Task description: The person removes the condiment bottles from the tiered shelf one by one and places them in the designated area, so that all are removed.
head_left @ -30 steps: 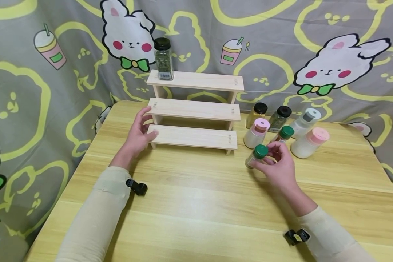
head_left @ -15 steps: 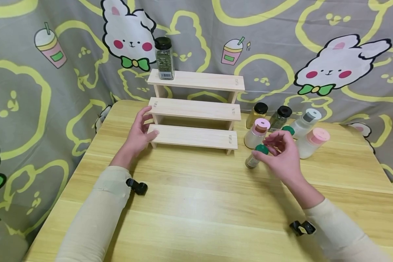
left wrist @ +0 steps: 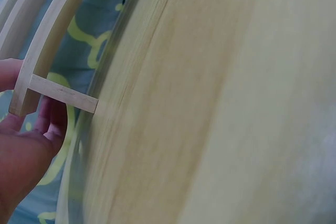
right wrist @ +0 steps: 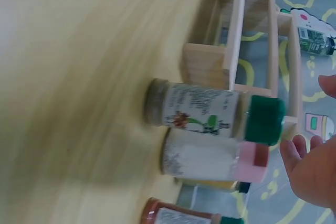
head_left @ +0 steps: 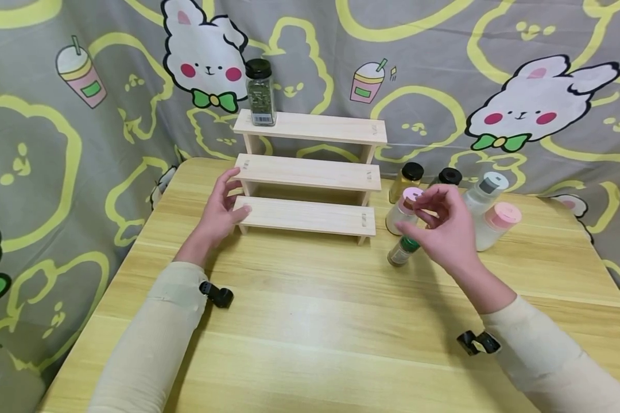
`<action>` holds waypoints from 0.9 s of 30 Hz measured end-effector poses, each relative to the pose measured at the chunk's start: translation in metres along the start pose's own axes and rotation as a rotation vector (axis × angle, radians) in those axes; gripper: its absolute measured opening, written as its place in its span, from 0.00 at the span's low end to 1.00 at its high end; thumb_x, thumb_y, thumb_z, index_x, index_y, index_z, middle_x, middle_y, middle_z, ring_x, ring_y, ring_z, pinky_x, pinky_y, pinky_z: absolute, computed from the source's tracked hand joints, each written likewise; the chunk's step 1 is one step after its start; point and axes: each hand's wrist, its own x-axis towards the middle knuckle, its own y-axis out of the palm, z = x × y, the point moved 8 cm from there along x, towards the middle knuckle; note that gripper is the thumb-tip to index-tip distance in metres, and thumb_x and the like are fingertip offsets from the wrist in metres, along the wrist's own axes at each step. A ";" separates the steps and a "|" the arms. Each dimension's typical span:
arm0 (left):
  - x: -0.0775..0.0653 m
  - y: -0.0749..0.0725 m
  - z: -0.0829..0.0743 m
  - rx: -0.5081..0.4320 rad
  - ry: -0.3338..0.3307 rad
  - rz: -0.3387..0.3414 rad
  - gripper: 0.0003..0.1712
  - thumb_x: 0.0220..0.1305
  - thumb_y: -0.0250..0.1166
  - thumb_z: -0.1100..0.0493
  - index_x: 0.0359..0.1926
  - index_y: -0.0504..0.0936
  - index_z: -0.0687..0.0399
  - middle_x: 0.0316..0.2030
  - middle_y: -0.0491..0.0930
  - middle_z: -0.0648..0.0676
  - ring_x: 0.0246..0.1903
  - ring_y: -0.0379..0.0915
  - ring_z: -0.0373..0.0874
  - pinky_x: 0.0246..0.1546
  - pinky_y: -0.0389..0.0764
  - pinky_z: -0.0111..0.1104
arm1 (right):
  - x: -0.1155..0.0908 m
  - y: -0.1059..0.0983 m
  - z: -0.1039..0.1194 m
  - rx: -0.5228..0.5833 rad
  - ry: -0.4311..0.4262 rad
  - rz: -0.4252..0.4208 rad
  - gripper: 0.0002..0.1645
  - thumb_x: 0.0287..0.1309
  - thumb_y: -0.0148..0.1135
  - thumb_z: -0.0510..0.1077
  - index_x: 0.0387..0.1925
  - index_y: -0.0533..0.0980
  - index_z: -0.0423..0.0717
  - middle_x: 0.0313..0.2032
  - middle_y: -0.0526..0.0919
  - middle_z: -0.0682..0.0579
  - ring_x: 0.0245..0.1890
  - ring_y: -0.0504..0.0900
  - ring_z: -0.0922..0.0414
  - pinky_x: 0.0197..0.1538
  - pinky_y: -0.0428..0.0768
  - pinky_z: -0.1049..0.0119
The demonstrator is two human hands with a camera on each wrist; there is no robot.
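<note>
My left hand (head_left: pixel 219 206) grips the left end of a three-tier wooden shelf rack (head_left: pixel 305 217), its thumb on the lowest tier. In the left wrist view, fingers curl around the end of the rack (left wrist: pixel 44 40). My right hand (head_left: pixel 446 229) hovers with loosely bent fingers above a small green-capped spice jar (head_left: pixel 402 253), holding nothing. The right wrist view shows this labelled jar (right wrist: pixel 202 109) upright on the table, apart from the fingers. Just behind it stands a bottle with a pink-purple cap (head_left: pixel 399 218).
On the top tier's left end stands a black-capped jar of dried herbs (head_left: pixel 261 98). Around my right hand are a yellow jar (head_left: pixel 405 180), a black-capped jar (head_left: pixel 449 176), a white-capped bottle (head_left: pixel 483 195), a pink-capped bottle (head_left: pixel 498 223) and a reddish green-capped jar (right wrist: pixel 176 214).
My right hand has let go of the green-capped spice jar and risen up and away from it. The jar stays standing in place. My left hand keeps its grip on the rack.
</note>
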 end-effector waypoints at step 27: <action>0.001 -0.001 0.001 0.001 -0.012 -0.013 0.51 0.59 0.58 0.83 0.76 0.56 0.40 0.65 0.64 0.63 0.54 0.66 0.58 0.53 0.69 0.37 | 0.059 0.067 0.072 0.058 -0.034 0.011 0.32 0.44 0.76 0.27 0.48 0.67 0.34 0.45 0.74 0.38 0.46 0.79 0.50 0.57 0.76 0.56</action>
